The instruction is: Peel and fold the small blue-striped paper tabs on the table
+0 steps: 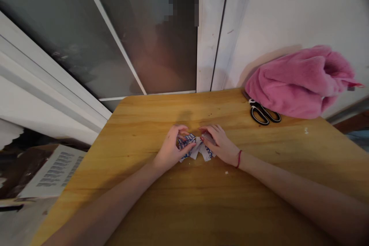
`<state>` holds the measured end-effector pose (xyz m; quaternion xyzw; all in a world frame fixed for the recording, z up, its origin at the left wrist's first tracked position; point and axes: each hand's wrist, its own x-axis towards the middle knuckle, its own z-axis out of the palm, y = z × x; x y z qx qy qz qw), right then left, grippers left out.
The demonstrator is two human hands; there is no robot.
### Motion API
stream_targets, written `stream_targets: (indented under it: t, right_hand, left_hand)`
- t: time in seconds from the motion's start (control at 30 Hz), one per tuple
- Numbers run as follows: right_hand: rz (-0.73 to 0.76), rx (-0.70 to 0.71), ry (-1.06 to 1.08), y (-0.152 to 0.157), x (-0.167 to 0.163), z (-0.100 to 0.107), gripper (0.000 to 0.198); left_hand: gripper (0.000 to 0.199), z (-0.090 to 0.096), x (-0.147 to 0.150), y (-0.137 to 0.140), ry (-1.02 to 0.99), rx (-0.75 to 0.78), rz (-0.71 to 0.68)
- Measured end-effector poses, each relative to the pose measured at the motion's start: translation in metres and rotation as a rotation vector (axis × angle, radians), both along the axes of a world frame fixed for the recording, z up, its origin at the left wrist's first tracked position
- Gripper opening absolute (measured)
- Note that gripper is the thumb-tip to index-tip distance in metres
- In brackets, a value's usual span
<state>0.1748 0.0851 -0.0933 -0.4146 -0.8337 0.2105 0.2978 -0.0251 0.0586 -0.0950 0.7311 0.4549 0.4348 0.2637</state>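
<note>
Several white paper pieces with blue print (206, 154) lie fanned out over the middle of the wooden table. From the left side, my left hand (174, 144) grips them, its thumb on top and its fingers curled behind. On the other side my right hand (221, 146), with a thin red band at the wrist, pinches the right end of the paper. Both hands rest close to the tabletop, a small gap between them. The fingertips partly cover the paper, so how the pieces join cannot be made out.
Black-handled scissors (263, 114) lie at the back right, their blades under a pink plush cloth (300, 80). Small white scraps (226, 172) dot the wooden table (184, 207). A framed glass door (115, 42) stands behind it, and a cardboard box (54, 169) sits lower left.
</note>
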Motion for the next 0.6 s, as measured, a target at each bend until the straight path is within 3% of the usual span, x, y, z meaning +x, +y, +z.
stream_targets:
  t: [0.1,0.17,0.33,0.47,0.6]
  right_hand:
    - [-0.004,-0.004,0.011,-0.0002,-0.0004,0.0005,0.02]
    - [-0.005,0.0,0.016,-0.0002,-0.0005,0.0006,0.02]
    - [-0.001,0.004,0.012,0.0005,-0.0001,-0.0007,0.021]
    - [-0.003,-0.003,0.008,0.0005,-0.0003,-0.0013,0.02]
    - [-0.007,0.001,0.004,0.0001,-0.0005,-0.0008,0.019]
  left_hand:
    - [0.028,0.006,-0.0017,-0.0023,-0.019,-0.083,-0.08]
    - [0.027,0.0085,-0.0027,-0.002,0.079,-0.045,-0.015]
    - [0.048,0.0062,-0.0009,0.001,0.473,-0.074,0.138]
    - [0.058,0.0049,-0.0011,0.0017,0.555,-0.159,0.147]
    - [0.066,0.0106,-0.0062,0.0054,0.582,-0.237,0.063]
